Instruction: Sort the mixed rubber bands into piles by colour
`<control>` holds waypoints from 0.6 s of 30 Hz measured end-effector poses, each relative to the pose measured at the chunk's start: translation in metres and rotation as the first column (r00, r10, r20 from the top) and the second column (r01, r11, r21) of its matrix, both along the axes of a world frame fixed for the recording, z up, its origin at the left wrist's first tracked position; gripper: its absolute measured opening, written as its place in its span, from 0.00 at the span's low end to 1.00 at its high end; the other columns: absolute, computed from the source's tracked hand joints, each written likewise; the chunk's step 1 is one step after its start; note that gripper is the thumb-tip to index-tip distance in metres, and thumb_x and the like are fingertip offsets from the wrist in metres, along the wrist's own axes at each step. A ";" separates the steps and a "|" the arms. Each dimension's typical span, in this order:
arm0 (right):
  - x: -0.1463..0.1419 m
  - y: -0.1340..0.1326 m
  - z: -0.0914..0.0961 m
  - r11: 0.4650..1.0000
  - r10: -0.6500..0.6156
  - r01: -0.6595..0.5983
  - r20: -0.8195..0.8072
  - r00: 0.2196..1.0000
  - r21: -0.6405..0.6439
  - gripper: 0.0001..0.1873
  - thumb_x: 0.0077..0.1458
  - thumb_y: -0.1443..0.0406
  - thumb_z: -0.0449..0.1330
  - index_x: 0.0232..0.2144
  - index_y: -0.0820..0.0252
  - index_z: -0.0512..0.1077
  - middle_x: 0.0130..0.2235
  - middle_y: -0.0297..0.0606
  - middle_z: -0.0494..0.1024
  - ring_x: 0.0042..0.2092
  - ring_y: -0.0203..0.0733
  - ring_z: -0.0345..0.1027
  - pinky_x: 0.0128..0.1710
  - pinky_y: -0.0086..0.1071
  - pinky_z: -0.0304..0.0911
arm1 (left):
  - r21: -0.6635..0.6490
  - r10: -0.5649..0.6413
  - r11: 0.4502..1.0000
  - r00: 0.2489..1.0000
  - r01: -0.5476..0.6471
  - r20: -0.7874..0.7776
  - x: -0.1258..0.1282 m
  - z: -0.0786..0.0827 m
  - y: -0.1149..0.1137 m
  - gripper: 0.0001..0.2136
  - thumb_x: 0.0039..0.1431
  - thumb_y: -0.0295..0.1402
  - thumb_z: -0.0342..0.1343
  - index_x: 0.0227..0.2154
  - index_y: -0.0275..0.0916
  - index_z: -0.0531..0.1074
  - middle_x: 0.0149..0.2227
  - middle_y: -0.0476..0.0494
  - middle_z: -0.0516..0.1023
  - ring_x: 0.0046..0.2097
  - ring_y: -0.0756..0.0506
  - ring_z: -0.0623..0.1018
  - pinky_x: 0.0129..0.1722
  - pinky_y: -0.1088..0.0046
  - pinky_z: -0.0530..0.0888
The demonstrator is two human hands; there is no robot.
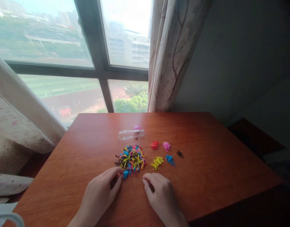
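A mixed heap of coloured rubber bands (pixel 133 157) lies on the wooden table in front of me. At its near left edge, my left hand (pixel 103 186) is closed, thumb and forefinger pinching at a small blue bunch of rubber bands (pixel 125 174). My right hand (pixel 160 194) rests just right of the heap's near side, its thumb and forefinger drawn together; anything between those tips is too small to make out. Sorted to the right are small piles of yellow bands (pixel 157 163), blue bands (pixel 170 160), red bands (pixel 154 144), pink bands (pixel 166 146) and black bands (pixel 180 154).
Behind the heap a clear plastic bottle (pixel 129 135) lies on its side, with a pink-purple bunch (pixel 137 127) just beyond it. The table (pixel 218 176) reaches back to a window (pixel 97 72) with curtains (pixel 175 56). A white curved object (pixel 9 217) shows at lower left.
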State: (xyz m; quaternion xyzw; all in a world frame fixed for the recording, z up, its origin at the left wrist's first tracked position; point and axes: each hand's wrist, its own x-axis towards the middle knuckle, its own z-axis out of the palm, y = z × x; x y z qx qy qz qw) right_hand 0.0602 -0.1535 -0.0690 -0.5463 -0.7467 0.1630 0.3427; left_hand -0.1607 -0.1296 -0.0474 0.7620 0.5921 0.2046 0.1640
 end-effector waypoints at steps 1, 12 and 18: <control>0.000 0.000 0.000 1.000 0.003 -0.003 -0.003 1.000 -0.006 0.09 0.61 0.69 0.53 0.33 0.55 0.73 0.30 0.33 0.76 0.31 0.38 0.71 0.34 0.27 0.60 | -0.005 0.003 1.000 1.000 -0.003 0.011 0.000 0.001 0.000 0.08 0.61 0.33 0.50 0.35 0.44 0.74 0.31 0.52 0.81 0.30 0.48 0.80 0.29 0.77 0.71; 0.000 0.000 0.004 0.997 0.015 -0.016 -0.012 1.000 -0.072 0.09 0.60 0.70 0.53 0.33 0.55 0.72 0.31 0.32 0.76 0.33 0.38 0.70 0.35 0.28 0.57 | -0.090 -0.010 0.996 0.981 0.028 0.194 0.010 0.003 0.003 0.07 0.61 0.34 0.49 0.33 0.41 0.72 0.26 0.52 0.75 0.26 0.50 0.73 0.28 0.78 0.68; -0.001 0.000 0.002 0.997 0.013 -0.016 -0.037 0.999 -0.072 0.09 0.60 0.70 0.53 0.35 0.55 0.73 0.32 0.33 0.77 0.35 0.39 0.71 0.37 0.28 0.58 | -0.161 -0.014 0.986 0.974 0.052 0.225 0.020 0.008 0.005 0.08 0.61 0.36 0.49 0.31 0.40 0.71 0.25 0.52 0.74 0.26 0.50 0.71 0.28 0.78 0.66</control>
